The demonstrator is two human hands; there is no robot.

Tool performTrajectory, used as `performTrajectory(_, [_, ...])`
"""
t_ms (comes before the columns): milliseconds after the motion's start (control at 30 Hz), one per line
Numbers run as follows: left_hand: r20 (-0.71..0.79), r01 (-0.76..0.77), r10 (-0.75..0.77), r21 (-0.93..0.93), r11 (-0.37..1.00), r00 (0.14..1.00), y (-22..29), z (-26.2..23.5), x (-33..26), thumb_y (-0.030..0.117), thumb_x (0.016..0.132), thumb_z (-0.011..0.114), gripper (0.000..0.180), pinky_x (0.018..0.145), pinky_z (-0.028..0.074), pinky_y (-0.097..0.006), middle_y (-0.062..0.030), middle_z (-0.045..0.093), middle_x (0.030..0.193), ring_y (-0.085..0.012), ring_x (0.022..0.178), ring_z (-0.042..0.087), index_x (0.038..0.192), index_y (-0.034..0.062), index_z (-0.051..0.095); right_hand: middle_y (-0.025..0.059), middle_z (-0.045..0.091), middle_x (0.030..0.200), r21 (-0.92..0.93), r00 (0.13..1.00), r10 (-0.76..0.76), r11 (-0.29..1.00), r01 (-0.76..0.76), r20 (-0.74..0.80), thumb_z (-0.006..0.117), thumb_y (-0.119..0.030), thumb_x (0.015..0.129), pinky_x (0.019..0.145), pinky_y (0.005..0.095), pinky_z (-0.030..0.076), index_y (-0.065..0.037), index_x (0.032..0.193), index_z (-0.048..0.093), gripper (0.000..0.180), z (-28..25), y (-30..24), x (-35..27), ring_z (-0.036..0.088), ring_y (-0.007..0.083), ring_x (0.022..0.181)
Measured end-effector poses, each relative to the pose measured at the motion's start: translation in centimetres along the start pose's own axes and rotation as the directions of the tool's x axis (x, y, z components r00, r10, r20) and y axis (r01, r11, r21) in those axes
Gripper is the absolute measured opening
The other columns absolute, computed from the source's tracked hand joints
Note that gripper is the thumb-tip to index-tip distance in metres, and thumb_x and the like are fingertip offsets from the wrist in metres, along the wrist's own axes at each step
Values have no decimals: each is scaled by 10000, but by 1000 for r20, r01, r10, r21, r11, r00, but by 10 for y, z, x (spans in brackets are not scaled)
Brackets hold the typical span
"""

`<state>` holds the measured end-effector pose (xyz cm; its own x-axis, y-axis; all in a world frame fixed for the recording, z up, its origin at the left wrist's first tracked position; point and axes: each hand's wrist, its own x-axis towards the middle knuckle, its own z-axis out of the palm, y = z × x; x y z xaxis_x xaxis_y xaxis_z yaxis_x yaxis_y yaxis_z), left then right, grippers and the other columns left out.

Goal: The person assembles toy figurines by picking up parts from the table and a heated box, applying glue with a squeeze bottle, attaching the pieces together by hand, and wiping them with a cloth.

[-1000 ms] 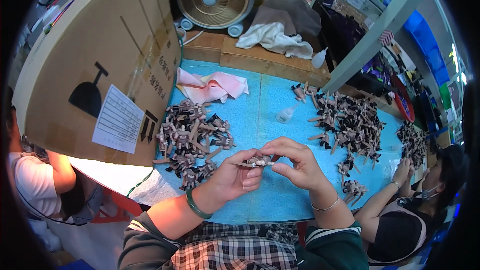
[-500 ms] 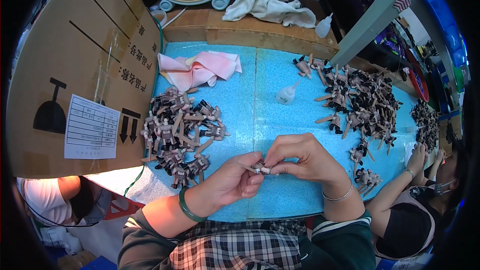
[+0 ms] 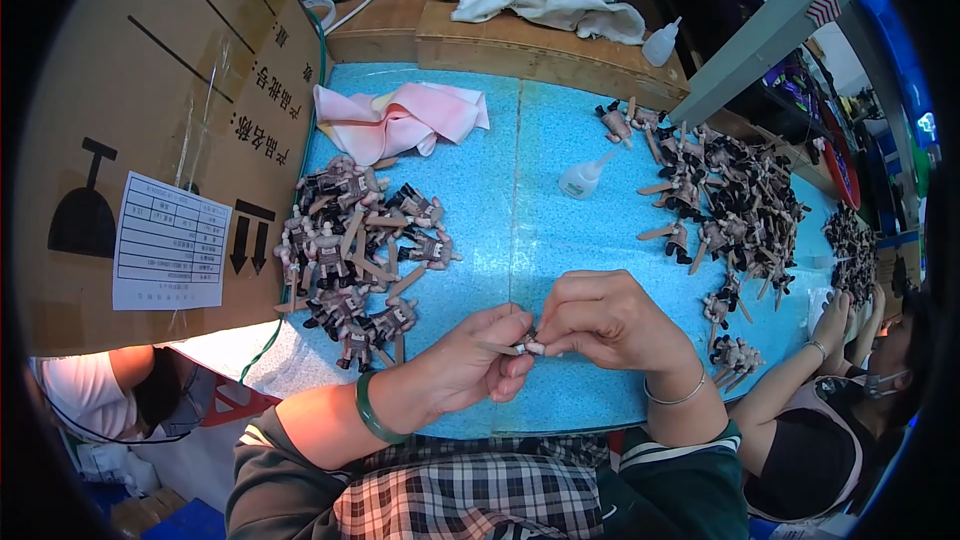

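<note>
A big cardboard box [image 3: 150, 120] is leaning at my far left, and just right of it a pile of small dark figures on wooden sticks [image 3: 350, 245] is lying on the blue foam surface [image 3: 520, 170], with a pink cloth [image 3: 395, 120] bunched behind the pile.

My left hand [image 3: 470, 365] is coming in from the lower edge with a green bangle [image 3: 370, 410] on the wrist. Its fingers [image 3: 505, 325] are curling in narrow, thumb and forefinger pinching the pale wooden stick [image 3: 497, 348] of one small figure [image 3: 528, 343]. That figure is sitting right between my two hands, low in the middle, just above the near edge of the surface.

My right hand [image 3: 610, 320] is meeting the left one, a thin silver bracelet [image 3: 675, 395] on its wrist. Its fingers [image 3: 575, 335] are closing tight around the figure's other end, tips touching it, so most of the little piece is hidden.

Farther back a small white squeeze bottle [image 3: 583, 178] is lying on the surface. To the right a second, looser heap of figures [image 3: 720, 200] is spreading out, and at the far right another person's hand [image 3: 832, 315] is resting on the edge.
</note>
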<state>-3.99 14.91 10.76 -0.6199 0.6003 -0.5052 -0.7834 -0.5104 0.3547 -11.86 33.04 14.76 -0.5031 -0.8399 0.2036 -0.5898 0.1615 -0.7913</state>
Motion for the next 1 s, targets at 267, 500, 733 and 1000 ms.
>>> performTrajectory(267, [101, -18, 29, -113, 993, 994, 2, 7, -6, 411, 972, 388, 344, 394, 332, -257, -19, 477, 603, -139, 431, 434, 987, 97, 528, 90, 631, 899, 760, 996, 86, 648, -51, -7, 761, -220, 721, 738, 294, 464, -23, 910, 681, 284, 4, 28, -3, 598, 191, 835])
performTrajectory(500, [103, -45, 78, -290, 956, 992, 3, -3, -3, 426, 982, 331, 374, 413, 344, -272, -36, 474, 602, -162, 456, 452, 1024, 111, 528, 85, 618, 924, 232, 983, -73, 966, 112, -168, 806, -159, 647, 734, 312, 467, -30, 1018, 647, 424, 12, 14, 0, 587, 207, 848])
performTrajectory(733, [121, -226, 253, -196, 954, 960, 7, -2, -6, 509, 960, 330, 505, 482, 394, -292, -93, 533, 813, -188, 550, 519, 1180, 74, 460, 70, 612, 820, 321, 956, 82, 947, 14, -282, 768, -59, 661, 653, 278, 459, -26, 951, 660, 310, 8, 19, -3, 575, 159, 738])
performTrajectory(1000, [19, -558, 589, 344, 755, 808, 7, 8, -6, 274, 942, 510, 358, 714, 463, -259, -78, 530, 1070, -159, 891, 567, 1211, 49, 435, 45, 610, 807, 409, 892, 243, 909, -73, -380, 767, -51, 688, 561, 207, 447, -24, 954, 661, 288, 20, 18, -7, 564, 89, 653])
